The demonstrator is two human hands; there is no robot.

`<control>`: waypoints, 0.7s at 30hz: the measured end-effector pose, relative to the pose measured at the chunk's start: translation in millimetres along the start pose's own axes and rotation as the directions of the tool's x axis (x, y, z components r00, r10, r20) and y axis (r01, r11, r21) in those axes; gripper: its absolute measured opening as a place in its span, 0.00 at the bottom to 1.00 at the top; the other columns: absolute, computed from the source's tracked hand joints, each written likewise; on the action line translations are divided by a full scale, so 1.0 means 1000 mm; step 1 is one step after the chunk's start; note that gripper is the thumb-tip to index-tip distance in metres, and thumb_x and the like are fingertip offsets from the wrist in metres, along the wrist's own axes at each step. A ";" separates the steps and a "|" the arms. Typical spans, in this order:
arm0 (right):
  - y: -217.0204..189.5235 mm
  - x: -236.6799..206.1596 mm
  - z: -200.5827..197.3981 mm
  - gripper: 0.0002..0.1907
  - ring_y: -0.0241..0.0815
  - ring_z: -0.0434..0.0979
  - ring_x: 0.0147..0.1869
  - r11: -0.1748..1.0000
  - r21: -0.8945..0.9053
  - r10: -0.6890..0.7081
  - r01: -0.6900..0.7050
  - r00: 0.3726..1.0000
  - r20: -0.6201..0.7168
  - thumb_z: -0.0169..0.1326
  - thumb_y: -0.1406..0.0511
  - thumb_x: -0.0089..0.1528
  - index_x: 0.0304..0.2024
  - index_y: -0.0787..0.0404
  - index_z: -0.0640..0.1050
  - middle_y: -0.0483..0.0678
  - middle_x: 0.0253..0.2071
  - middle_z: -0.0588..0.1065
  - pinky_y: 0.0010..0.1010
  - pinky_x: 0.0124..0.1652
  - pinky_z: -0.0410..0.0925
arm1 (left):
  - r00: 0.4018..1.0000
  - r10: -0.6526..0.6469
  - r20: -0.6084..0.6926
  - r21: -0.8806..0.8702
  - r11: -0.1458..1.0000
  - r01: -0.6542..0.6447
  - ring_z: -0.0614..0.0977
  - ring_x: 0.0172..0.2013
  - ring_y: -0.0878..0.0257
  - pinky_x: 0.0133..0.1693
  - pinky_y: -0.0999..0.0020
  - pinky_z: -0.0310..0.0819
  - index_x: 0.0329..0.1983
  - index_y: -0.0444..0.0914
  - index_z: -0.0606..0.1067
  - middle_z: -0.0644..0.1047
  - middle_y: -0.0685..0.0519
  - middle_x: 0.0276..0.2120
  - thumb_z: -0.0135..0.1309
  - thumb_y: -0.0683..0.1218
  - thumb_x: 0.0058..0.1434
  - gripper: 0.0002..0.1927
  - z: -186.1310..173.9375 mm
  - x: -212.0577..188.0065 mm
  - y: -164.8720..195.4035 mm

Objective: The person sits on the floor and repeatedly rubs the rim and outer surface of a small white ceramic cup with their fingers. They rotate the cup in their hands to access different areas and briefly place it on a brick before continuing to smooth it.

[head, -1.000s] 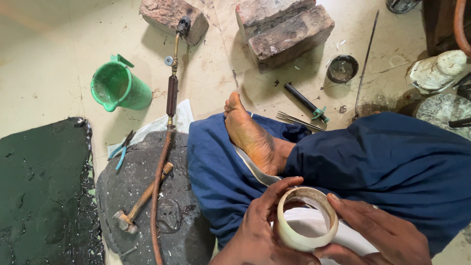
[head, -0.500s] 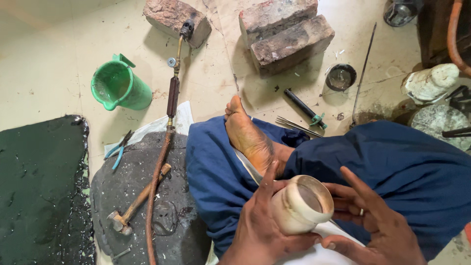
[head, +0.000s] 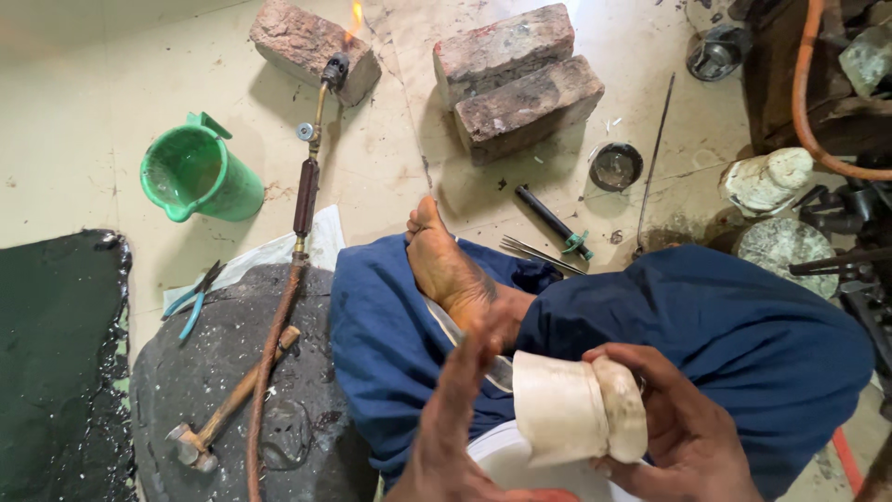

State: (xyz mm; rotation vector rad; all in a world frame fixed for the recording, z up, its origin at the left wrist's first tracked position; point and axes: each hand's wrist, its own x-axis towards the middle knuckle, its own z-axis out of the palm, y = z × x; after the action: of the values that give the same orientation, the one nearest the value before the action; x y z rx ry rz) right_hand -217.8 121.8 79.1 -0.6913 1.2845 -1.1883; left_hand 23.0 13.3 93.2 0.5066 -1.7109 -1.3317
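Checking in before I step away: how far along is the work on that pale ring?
Done: the gas torch burns against a brick. In hand: the right hand grips the wide off-white cylindrical band, the left hand open beside it. Left: the wooden-handled hammer and blue-handled pliers lie untouched.

Bright even light, soft shadows beside the bricks (head: pixel 516 79), moving left hand (head: pixel 465 437) blurred, mild wide-angle bending at edges

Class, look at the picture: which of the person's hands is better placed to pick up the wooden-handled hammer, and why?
Probably the left hand: it is open, flat against the cream cylindrical band, and nearer the wooden-handled hammer on the dark slab. The right hand has its grip on the band.
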 end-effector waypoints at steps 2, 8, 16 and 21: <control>0.001 0.000 0.003 0.49 0.57 0.71 0.70 0.976 -0.025 -0.213 0.216 0.971 0.107 0.69 0.79 0.43 0.68 0.68 0.67 0.64 0.67 0.68 0.47 0.64 0.67 | 0.953 -0.293 0.080 -0.226 0.926 0.303 0.64 0.77 0.49 0.74 0.50 0.61 0.81 0.36 0.53 0.61 0.39 0.76 0.79 0.52 0.47 0.64 -0.007 -0.005 0.000; -0.011 0.001 0.011 0.42 0.63 0.65 0.77 0.948 -0.012 -0.299 0.317 0.906 0.299 0.68 0.77 0.54 0.69 0.63 0.67 0.66 0.73 0.62 0.53 0.67 0.68 | 0.821 -0.506 0.264 -0.374 0.731 0.571 0.74 0.72 0.52 0.72 0.53 0.67 0.74 0.37 0.68 0.72 0.42 0.71 0.78 0.52 0.48 0.52 -0.011 -0.014 0.007; -0.038 -0.005 0.009 0.43 0.60 0.66 0.76 0.855 -0.261 -0.384 0.448 0.886 0.262 0.68 0.66 0.55 0.71 0.57 0.64 0.64 0.71 0.66 0.51 0.68 0.65 | 0.960 -0.234 0.156 0.042 0.972 0.230 0.79 0.70 0.47 0.70 0.53 0.73 0.71 0.41 0.71 0.74 0.41 0.68 0.78 0.51 0.50 0.45 -0.010 -0.012 0.004; -0.037 -0.008 -0.002 0.39 0.63 0.70 0.74 0.848 -0.335 -0.338 0.410 0.906 0.254 0.69 0.68 0.52 0.65 0.66 0.71 0.65 0.67 0.72 0.53 0.67 0.65 | 0.962 -0.211 0.170 0.082 0.976 0.200 0.80 0.69 0.46 0.68 0.52 0.78 0.69 0.41 0.72 0.74 0.40 0.68 0.78 0.54 0.51 0.44 -0.009 -0.014 0.002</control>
State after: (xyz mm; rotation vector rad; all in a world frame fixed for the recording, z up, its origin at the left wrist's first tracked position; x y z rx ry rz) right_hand -229.1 118.6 115.6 -1.3646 1.2663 -1.1545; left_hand 38.3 19.4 90.2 0.6322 -1.8933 -1.5115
